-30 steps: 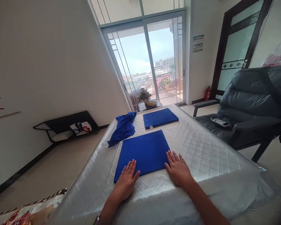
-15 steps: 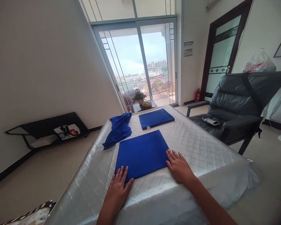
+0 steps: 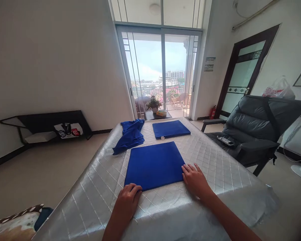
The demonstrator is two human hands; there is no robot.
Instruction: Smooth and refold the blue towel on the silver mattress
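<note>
A flat, squarish folded blue cloth (image 3: pixel 154 165) lies on the bed's shiny quilted cover (image 3: pixel 95 194). At its near left corner is my left hand (image 3: pixel 127 201), fingers curled closed over the edge and thumb against it; the fingertips are partly hidden. My right hand (image 3: pixel 195 180) rests along the near right edge, fingers stretched out and slightly apart. Behind lies a second folded blue cloth (image 3: pixel 172 129) with a small white tag on its near side. A crumpled blue cloth (image 3: pixel 130 134) lies to its left.
A dark reclining chair (image 3: pixel 256 124) stands right of the bed, with a remote-like device (image 3: pixel 225 140) on its seat. Beyond the bed's far end, a small table (image 3: pixel 153 115) bears a potted plant (image 3: pixel 154 103). A black rack (image 3: pixel 50 117) sits by the left wall.
The fingers of my left hand have curled from flat to closed at the cloth's corner. My right hand stays at the right edge. The camera view has tilted up and levelled a little.
</note>
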